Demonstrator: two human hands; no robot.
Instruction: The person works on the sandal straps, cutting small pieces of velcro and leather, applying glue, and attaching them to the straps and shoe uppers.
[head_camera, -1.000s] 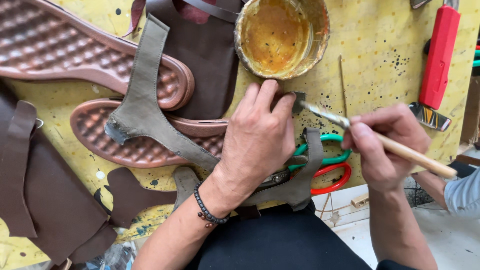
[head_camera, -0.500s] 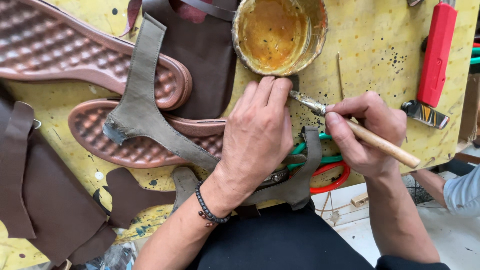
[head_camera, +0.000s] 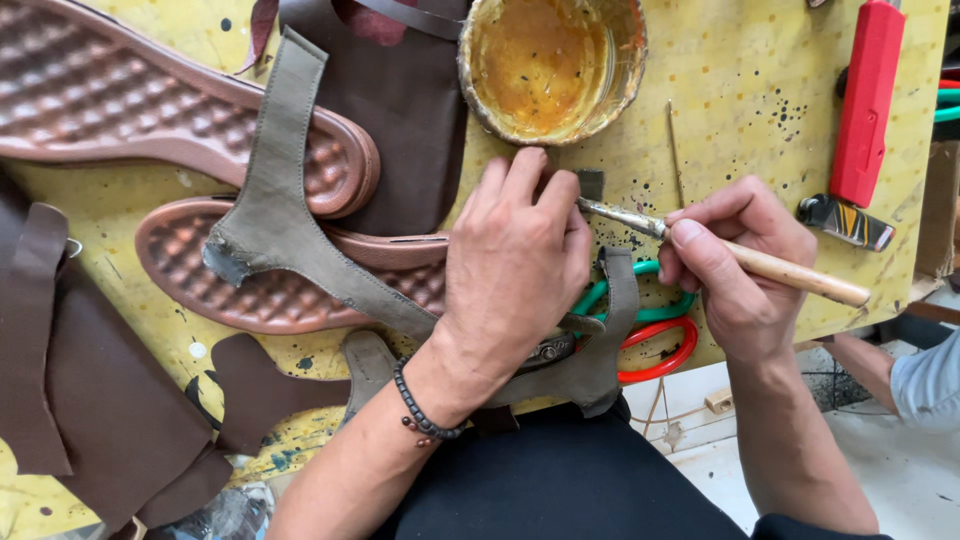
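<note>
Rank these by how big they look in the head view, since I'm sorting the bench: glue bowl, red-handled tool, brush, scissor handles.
1. Glue bowl, clearly the largest.
2. Red-handled tool and brush in the right hand: similar length, too close to rank.
3. Scissor handles, partly hidden by the strap, so unsure.

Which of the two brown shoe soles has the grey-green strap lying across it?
The nearer, smaller sole, just left of the left hand. The strap covers its middle; the farther sole is overlapped only at its rounded end.

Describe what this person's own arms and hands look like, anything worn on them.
Both forearms are bare, no sleeves or gloves. The left hand has a dark beaded bracelet with a few reddish beads around its wrist. The right hand shows no rings, watch or bracelet.
</note>
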